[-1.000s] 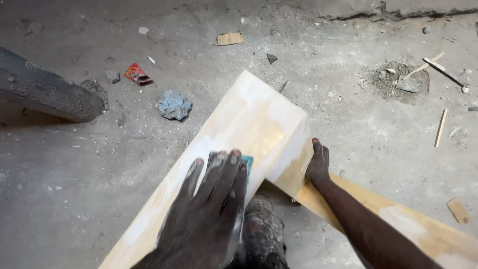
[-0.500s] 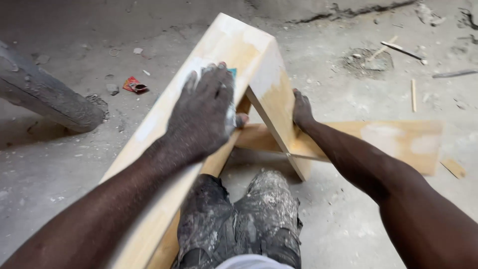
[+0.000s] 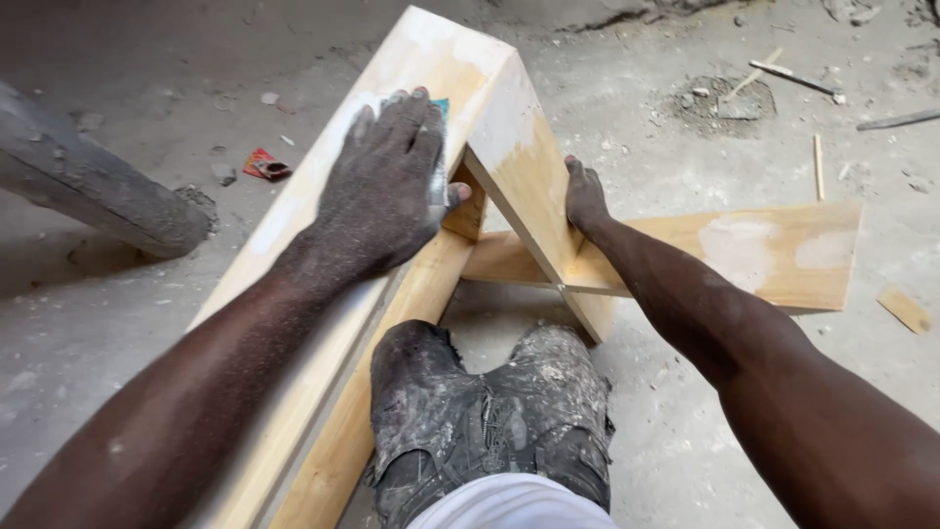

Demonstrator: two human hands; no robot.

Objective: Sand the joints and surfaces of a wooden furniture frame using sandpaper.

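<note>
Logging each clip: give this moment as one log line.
left hand: flat on sanding sheet atop wooden frame | right hand: bracing frame's side | floor: scraps

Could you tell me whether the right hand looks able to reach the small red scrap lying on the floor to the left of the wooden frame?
Probably not easily: the right hand braces the frame's side board, and the top board and left hand lie between it and the red scrap.
</note>
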